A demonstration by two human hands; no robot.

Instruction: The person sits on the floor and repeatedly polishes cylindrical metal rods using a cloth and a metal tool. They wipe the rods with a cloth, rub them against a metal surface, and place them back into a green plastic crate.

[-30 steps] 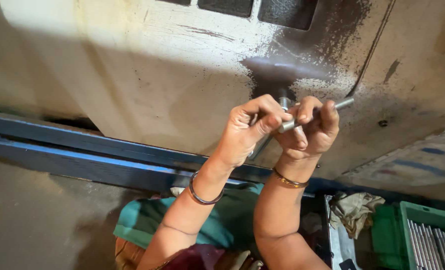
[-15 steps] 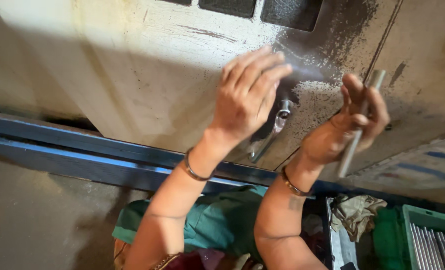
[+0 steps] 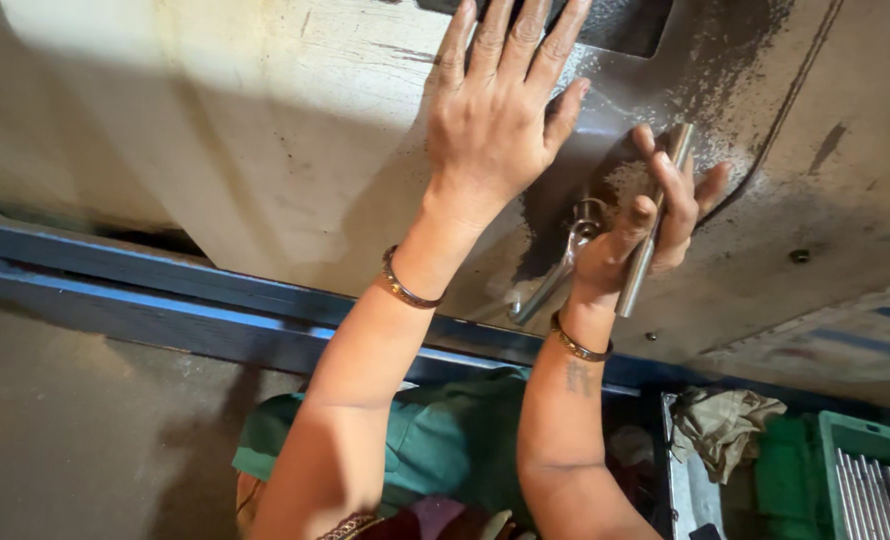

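Raised since half a second ago: left hand (image 3: 495,115), fingers spread flat on machine panel (image 3: 265,130); right hand (image 3: 650,220) gripping steel rod (image 3: 650,235) beside metal handle (image 3: 560,270).

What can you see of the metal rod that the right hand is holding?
The metal rod is a plain, straight, round bar, grey and a little shiny, like steel. It stands nearly upright, tilted slightly, its top end against the dark, greasy patch of the machine panel. The right hand grips its middle, fingers wrapped over it, so the middle part is hidden. Its lower end sticks out below the palm, free. No thread or marking can be made out.
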